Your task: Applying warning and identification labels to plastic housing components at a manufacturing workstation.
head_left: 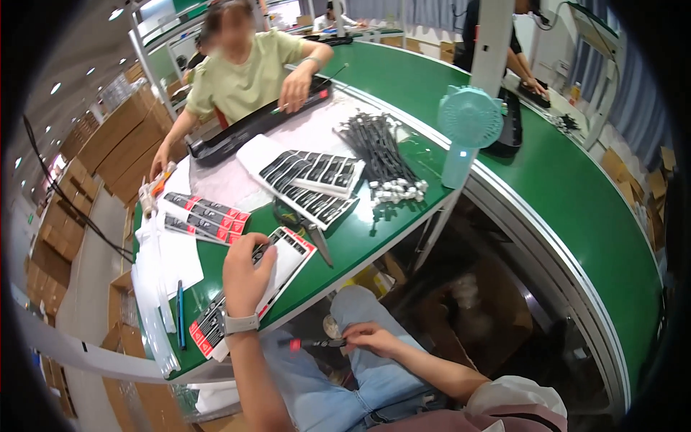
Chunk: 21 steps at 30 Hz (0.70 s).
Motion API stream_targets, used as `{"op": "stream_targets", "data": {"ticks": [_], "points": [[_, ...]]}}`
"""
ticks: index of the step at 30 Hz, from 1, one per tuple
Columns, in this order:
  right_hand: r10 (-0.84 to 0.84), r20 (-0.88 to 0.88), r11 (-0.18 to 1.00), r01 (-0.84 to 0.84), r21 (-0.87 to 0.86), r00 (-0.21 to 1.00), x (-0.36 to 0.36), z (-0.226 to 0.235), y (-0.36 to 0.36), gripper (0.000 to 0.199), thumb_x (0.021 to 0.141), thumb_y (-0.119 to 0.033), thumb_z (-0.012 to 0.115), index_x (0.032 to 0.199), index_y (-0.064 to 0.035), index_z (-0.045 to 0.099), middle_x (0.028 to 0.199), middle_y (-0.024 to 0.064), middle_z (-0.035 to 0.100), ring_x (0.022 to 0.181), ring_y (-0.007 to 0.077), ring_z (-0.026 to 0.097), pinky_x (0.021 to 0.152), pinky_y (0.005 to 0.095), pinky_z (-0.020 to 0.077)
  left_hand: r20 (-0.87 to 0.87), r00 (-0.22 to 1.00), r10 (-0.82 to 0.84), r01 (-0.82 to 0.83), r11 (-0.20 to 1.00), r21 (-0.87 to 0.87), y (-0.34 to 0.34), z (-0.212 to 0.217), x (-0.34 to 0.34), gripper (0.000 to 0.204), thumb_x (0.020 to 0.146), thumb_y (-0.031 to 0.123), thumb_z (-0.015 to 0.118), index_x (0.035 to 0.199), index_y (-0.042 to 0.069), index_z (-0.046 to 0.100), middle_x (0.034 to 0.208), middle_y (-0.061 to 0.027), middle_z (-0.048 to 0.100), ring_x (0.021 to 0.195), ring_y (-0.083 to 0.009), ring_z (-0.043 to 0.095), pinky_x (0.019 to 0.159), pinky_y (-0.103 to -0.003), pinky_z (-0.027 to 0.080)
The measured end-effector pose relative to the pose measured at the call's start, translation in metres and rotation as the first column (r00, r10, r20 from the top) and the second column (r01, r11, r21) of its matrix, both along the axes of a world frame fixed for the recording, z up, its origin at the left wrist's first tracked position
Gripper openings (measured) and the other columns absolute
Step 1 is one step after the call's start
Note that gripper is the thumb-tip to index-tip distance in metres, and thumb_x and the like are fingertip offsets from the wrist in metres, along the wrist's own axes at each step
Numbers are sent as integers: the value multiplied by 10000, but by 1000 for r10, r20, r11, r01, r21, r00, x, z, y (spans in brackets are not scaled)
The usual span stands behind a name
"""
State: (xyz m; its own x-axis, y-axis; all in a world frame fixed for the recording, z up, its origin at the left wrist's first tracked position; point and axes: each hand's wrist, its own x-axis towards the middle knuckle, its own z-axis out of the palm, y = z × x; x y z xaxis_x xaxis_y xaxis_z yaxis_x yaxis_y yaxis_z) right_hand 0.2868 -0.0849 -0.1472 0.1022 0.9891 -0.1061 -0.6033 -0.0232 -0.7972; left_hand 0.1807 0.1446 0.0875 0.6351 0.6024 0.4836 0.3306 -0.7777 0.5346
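Black strip | slim, red-ended | in right hand | left hand: flat sheet

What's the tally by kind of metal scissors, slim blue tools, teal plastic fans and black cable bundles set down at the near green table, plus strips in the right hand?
Dark-handled metal scissors: 1
Slim blue pen-shaped tool: 1
Teal plastic handheld fan: 1
Black cable bundle with white connectors: 1
Black-and-red strip in the right hand: 1
Total: 5
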Motion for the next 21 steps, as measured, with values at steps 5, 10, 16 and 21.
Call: {"op": "stream_targets", "data": {"ticks": [5,10,16,21], "points": [[32,-460,993,25,116,887,14,-3,1,223,960,-168,555,1061,26,599,1085,116,598,993,219,600,856,419,514,-19,1000,-19,19,1000,13,-3,3,1,183,818,144,658,932,11,602,918,-149,620,898,-327,587,800,-404,452],[-33,-513,996,70,52,858,17,2,0,225,969,-193,548,1057,12,574,1025,109,604,934,212,603,830,398,514,-70,998,0,3,999,40,-7,5,4,205,822,121,651,963,-13,586,940,-171,612,924,-347,575,833,-416,442],[-31,-531,999,41,7,847,17,7,3,200,973,-190,537,1069,-14,548,954,95,596,880,193,603,824,391,515,-77,997,-1,6,998,59,-9,6,4,205,830,115,642,974,-17,580,952,-175,607,929,-347,571,840,-417,438],[-10,-559,999,38,39,829,17,5,4,205,960,-173,553,1070,-1,535,958,137,586,912,235,600,836,433,508,-72,997,-3,7,998,59,-10,6,4,200,832,109,639,973,-19,578,951,-177,607,926,-348,572,837,-416,439]]}}
